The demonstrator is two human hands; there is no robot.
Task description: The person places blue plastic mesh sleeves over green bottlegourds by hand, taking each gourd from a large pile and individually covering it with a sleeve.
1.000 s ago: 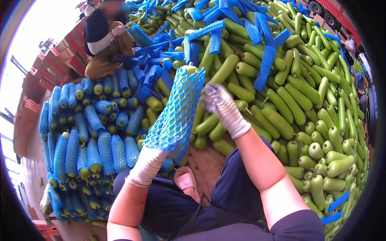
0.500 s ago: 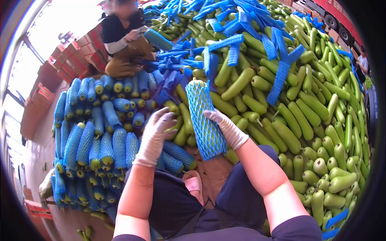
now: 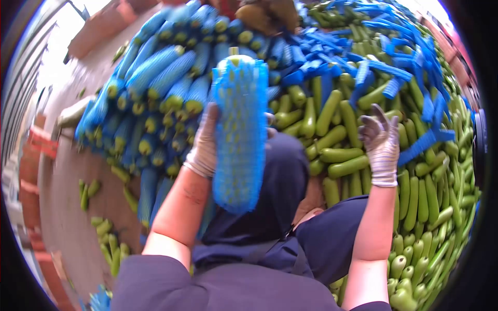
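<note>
My left hand, in a pale work glove, is closed around a bottle gourd in a blue foam net sleeve. The gourd stands nearly upright in front of my left thigh, its pale stem end showing at the top. Some of my left fingers are hidden behind it. My gloved right hand is raised at the right, holding nothing, its fingers apart and slightly curled. Bare green gourds lie beneath and beside it.
Stacked gourds in blue sleeves fill the left. Loose blue net sleeves lie over the pile at the back right. A few green gourds are on the floor at lower left. Cartons stand along the left edge.
My left hand has taken hold of the sleeved gourd, which has moved left. My right hand has let go of it and moved right. The view has swung toward the left stack.
</note>
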